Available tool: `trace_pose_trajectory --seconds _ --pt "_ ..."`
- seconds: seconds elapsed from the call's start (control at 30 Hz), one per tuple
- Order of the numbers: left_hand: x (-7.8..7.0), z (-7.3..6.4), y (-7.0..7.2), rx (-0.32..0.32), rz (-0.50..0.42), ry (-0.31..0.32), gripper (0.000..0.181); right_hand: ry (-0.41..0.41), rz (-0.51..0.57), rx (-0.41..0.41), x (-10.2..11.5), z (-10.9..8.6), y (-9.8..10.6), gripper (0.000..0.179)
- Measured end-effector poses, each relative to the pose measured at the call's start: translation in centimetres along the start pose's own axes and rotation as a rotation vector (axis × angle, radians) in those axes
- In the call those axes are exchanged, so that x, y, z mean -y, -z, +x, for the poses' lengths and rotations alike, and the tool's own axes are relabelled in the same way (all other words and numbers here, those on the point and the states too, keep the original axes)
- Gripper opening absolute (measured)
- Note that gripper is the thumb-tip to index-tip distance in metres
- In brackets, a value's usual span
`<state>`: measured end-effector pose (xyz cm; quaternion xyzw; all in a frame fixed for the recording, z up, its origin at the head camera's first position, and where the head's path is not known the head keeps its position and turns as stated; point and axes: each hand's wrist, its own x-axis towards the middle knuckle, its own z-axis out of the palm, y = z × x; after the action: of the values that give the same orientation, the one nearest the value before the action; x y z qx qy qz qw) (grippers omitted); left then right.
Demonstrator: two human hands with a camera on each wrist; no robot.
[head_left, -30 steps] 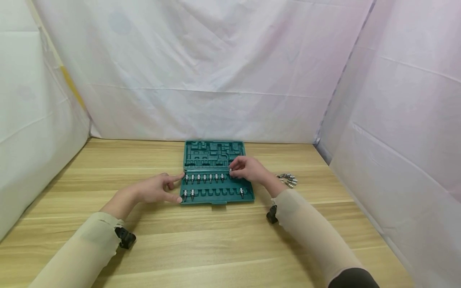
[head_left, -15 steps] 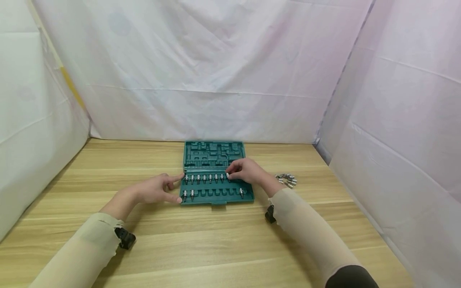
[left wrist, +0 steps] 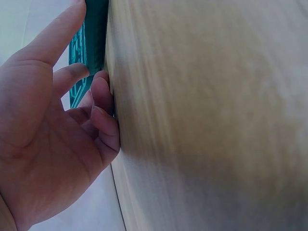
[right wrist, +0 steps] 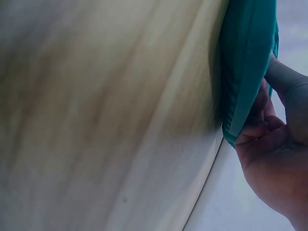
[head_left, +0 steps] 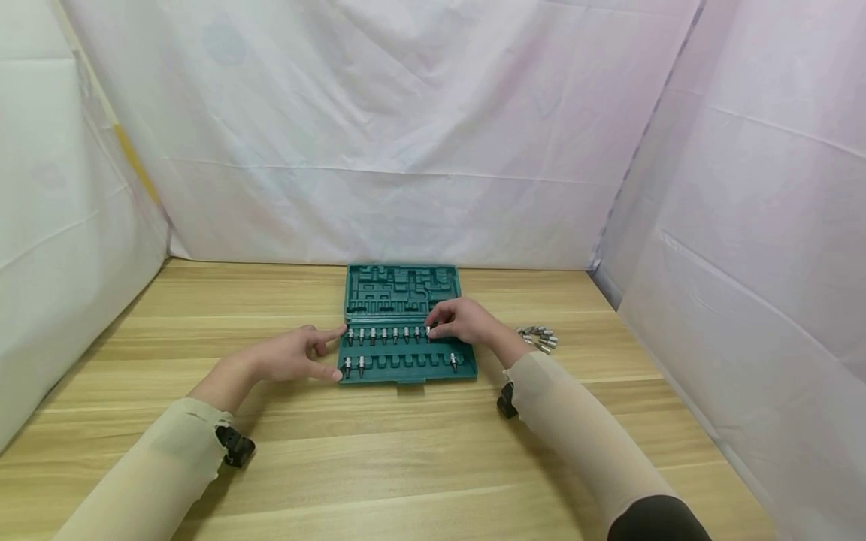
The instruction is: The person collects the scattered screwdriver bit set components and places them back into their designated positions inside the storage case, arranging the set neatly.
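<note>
A green plastic case [head_left: 406, 373] lies unfolded on the table, its moulded lid toward the back wall. Silver bit sockets [head_left: 383, 336] with dark tips fill much of its upper row. Two more sit at the left of the lower row and one at the right. My right hand [head_left: 467, 321] pinches a bit socket [head_left: 428, 333] at the right end of the upper row. The case wall hides its fingertips in the right wrist view. My left hand [head_left: 287, 355] steadies the case's left edge, thumb and index finger spread; the other fingers curl loosely in the left wrist view.
A small pile of loose metal sockets [head_left: 539, 338] lies on the wooden table [head_left: 379, 466], right of the case, beyond my right wrist. White cloth walls [head_left: 379, 150] stand at the back and both sides.
My right hand has moved slightly left and lowered the bit socket into line with the upper row. My left hand stays at the case edge.
</note>
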<state>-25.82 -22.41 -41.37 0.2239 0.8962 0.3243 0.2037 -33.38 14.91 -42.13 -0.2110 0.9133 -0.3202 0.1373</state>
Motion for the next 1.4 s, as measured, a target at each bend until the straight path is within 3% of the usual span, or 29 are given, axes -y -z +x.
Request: trace_pose_trajectory --seconds 0.87,1.2,1.4 --pt "-0.1 0.0 0.0 0.004 -0.005 0.003 0.101 0.016 0.043 0.025 -0.5 0.0 0.3 0.016" --pt "-0.2 -0.2 0.0 0.011 -0.007 0.016 0.102 -0.029 -0.023 0.005 0.6 0.2 0.0 0.005" --pt "-0.1 0.0 0.1 0.013 0.007 0.009 0.102 0.004 -0.100 0.012 0.9 0.4 0.0 0.003"
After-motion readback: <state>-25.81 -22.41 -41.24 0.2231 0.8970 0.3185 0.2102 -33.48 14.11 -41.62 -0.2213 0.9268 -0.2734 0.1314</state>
